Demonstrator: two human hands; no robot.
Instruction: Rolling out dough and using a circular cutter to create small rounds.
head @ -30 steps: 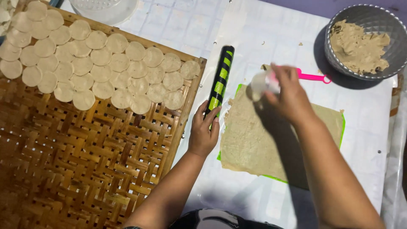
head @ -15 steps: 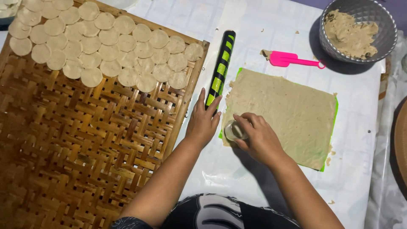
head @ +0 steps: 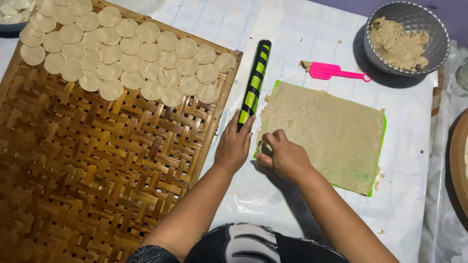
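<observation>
Seen from the head camera, a small round cutter [head: 266,146] is gripped from above by the right hand [head: 284,157], with the fingers curled tight around it. The cutter is pressed onto the near left corner of the flat, pale sheet of rolled dough [head: 324,134], which is laid on a green mat [head: 384,127].

Just left of that grip, the left hand [head: 235,145] is laid flat on the white table cover [head: 312,44], fingers spread, with nothing held. Its fingertips [head: 247,124] are touching the near end of the black and green striped rolling pin [head: 254,83].

Further left of the grip, a brown woven bamboo tray [head: 97,175] is seen, with rows of small round dough pieces [head: 126,53] at its far end.

Beyond the grip, a pink plastic scraper [head: 331,72] and a grey bowl [head: 431,29] of dough are found.
</observation>
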